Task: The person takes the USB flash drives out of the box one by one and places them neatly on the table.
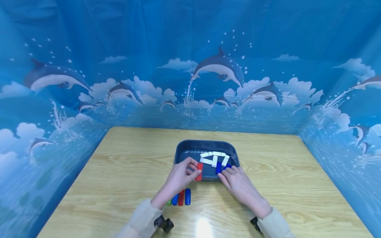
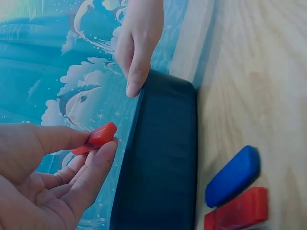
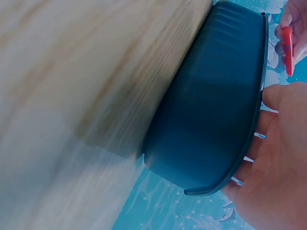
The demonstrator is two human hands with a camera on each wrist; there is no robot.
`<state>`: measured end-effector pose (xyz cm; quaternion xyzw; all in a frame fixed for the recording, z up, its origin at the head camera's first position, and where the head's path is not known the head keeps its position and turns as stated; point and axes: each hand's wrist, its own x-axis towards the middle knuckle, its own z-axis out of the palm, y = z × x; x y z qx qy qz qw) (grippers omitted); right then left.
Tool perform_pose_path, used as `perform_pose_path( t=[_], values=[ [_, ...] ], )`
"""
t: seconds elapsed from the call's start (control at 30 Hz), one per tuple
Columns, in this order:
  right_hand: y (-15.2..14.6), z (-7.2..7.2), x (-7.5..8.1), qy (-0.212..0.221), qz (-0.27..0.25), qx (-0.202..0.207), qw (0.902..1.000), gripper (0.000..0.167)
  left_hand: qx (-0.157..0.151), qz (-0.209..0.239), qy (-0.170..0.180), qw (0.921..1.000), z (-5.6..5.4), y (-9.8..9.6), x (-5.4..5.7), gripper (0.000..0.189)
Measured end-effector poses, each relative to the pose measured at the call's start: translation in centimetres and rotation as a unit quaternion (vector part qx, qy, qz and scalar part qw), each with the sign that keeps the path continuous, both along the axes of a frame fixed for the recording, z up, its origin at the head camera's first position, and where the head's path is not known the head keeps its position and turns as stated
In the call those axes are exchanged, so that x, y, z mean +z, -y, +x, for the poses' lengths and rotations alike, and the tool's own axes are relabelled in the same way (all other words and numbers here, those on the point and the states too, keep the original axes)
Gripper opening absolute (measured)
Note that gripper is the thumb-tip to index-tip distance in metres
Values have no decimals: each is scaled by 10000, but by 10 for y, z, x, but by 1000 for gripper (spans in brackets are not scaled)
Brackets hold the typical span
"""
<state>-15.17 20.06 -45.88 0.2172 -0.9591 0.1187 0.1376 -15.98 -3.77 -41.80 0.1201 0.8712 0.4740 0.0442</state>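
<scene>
My left hand pinches a small red plastic piece between thumb and fingers, over the near left part of a dark tray. In the left wrist view that red piece is held tilted, its end out past the thumb. My right hand is at the tray's near right corner, its fingers reaching over the rim beside dark blue pieces. The right wrist view shows the thumb at the rim, with the fingertips hidden behind the tray wall; I cannot tell whether they hold a piece.
Several white pieces lie in the tray. On the wooden table, near my left wrist, lie a blue piece, a red piece, another blue piece and a green piece. A dolphin-print curtain stands behind the table.
</scene>
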Motion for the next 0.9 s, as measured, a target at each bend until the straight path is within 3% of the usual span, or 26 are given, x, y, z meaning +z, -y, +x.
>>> perform_pose_path(
  t=[0.23, 0.53, 0.7, 0.9],
  values=[
    [0, 1, 1, -49, -26, -7, 10000, 25, -184, -11, -122, 9998, 14, 3, -7, 25],
    [-1, 1, 1, 57, -21, -15, 10000, 25, -599, -107, -63, 9981, 30, 5, -26, 27],
    [-1, 1, 0, 125, -20, -26, 9999, 28, -708, -190, -116, 9972, 35, 5, -32, 28],
    [0, 1, 1, 66, 28, -7, 10000, 26, -742, -399, -459, 9954, 35, 4, -37, 33]
  ],
)
